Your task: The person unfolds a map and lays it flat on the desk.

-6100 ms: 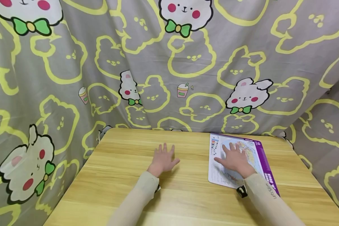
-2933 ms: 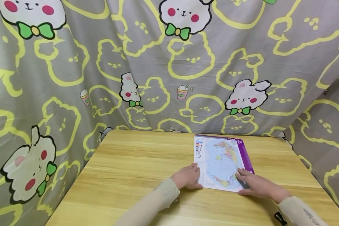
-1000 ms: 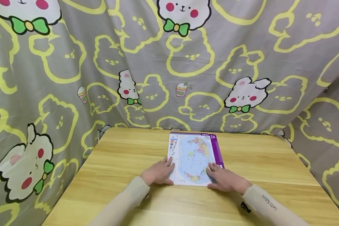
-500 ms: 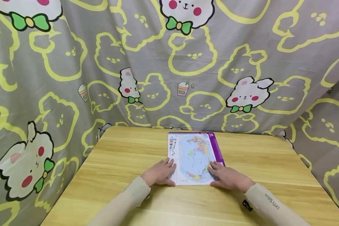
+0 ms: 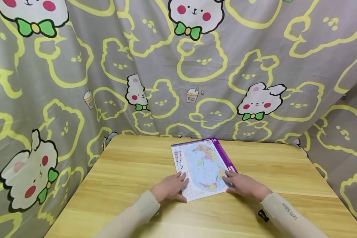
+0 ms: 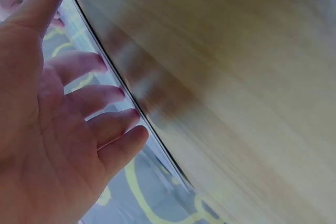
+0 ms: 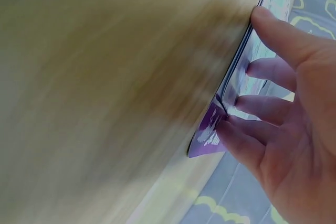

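Note:
A thin world map board [image 5: 202, 165] with a purple strip along its right side lies flat on the wooden table, turned slightly askew. My left hand [image 5: 171, 187] rests at its near left corner, fingertips on the white margin and thumb by the near edge. At the opposite near corner, my right hand [image 5: 246, 185] touches the map with spread, fairly straight fingers. In the left wrist view, the left hand [image 6: 68, 114] has its fingertips on the board's surface close to the dark edge. The right wrist view has the right hand's thumb [image 7: 275, 30] against the board's edge.
The wooden table [image 5: 122, 165] extends around the map on all sides. A grey curtain [image 5: 163, 66] printed with yellow outlines and white rabbits hangs behind the table and along its sides. A black strap piece [image 5: 263, 216] shows under the right sleeve.
Over the earlier frames, the map slid left from the right side of the table to its middle, both hands on it. Since half a second ago it has turned slightly counterclockwise.

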`<state>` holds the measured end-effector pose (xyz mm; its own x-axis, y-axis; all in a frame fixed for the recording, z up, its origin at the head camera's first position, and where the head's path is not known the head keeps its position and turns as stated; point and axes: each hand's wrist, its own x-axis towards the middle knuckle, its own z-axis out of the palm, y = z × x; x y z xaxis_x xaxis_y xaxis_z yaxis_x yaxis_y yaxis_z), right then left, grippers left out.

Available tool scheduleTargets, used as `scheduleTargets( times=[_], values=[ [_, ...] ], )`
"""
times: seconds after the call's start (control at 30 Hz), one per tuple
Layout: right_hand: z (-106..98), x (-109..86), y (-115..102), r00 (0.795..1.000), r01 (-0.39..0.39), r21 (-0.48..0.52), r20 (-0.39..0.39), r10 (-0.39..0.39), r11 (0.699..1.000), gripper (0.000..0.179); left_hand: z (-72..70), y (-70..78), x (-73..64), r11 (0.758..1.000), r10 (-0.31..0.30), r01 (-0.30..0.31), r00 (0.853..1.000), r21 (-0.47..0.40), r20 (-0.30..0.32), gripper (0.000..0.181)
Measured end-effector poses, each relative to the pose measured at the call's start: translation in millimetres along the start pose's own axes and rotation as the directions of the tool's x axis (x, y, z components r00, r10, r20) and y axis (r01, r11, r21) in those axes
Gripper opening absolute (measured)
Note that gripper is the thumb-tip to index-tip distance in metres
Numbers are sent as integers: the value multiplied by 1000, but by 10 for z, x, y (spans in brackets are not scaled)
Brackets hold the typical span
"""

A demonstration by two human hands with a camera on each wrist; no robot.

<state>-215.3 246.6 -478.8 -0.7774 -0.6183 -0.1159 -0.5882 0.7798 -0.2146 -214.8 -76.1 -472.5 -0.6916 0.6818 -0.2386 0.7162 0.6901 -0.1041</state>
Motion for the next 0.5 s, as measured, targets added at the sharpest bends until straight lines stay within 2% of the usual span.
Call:
scheduleTargets(
  times=[0.37, 0.5],
  values=[
    [14, -8, 34, 1000, 9, 2, 3, -9, 1000, 50, 53, 62, 2, 1000, 5, -4, 1000, 19, -28, 86],
    [6, -9, 29, 1000, 21, 1, -1, -21, 1000, 49, 50, 99, 14, 1000, 25, -25, 999, 8, -38, 87]
  ],
)
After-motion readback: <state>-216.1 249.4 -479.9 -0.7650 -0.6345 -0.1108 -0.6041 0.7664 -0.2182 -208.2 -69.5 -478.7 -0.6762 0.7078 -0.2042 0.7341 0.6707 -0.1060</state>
